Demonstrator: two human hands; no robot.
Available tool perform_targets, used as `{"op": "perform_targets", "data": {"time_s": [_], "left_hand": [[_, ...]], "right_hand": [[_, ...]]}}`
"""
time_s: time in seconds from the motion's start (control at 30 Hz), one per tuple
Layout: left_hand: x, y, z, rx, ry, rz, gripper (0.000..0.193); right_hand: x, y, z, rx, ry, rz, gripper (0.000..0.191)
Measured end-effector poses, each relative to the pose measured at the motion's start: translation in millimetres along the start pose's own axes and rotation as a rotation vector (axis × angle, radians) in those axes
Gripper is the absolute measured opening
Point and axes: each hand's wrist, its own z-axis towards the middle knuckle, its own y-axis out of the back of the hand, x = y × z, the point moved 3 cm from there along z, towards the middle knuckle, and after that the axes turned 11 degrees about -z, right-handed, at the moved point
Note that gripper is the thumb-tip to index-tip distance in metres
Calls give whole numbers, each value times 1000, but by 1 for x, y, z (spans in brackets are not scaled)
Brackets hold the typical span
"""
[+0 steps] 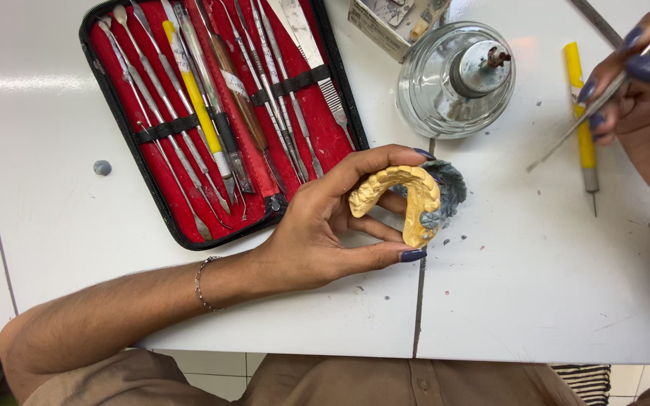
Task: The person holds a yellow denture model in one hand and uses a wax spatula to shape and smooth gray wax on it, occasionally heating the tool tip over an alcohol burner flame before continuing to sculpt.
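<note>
The left hand (317, 225) holds a yellow dental cast (404, 199) just above the white table (536, 286), near the seam between two table panels. The thumb lies under the lower end of the arch and the other fingers (374, 159) curl over its top, so the hand is closed around the cast, not tight, with the teeth side turned toward the camera.

The cast looks like hard plaster: stiff, rather light for one hand, and brittle. I judge it would chip or break if it fell, and the thin tooth edges are the weakest part. The safest hold seems to be on the thick outer walls of the arch, as the hand does now, and not on the teeth. Its surface looks dry and matt, so it should not slip easily.

The cast has a horseshoe shape, mustard yellow, with a row of teeth moulded along the curve. A patch of grey wax (434, 218) sits on its lower right end, and a larger grey lump (449, 184) lies behind it, touching or very near.

The right hand (645, 98) is well apart, at the right edge, with its fingers pinched on a thin metal tool (588, 124) whose tip points down toward the table.
</note>
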Motion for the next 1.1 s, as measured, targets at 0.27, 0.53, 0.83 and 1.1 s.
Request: {"op": "perform_targets", "data": {"time_s": [0.27, 0.53, 0.83, 1.1], "left_hand": [[-2, 0, 0, 10, -4, 6, 76], [1, 1, 0, 11, -14, -16, 75], [2, 1, -1, 33, -11, -69, 79], [3, 3, -1, 36, 10, -180, 82]], "right_hand": [[-29, -18, -37, -252, 44, 389, 9], [-41, -9, -50, -253, 64, 368, 9], [-44, -5, -48, -239, 90, 343, 12], [-18, -22, -43, -173, 133, 289, 16]]}}
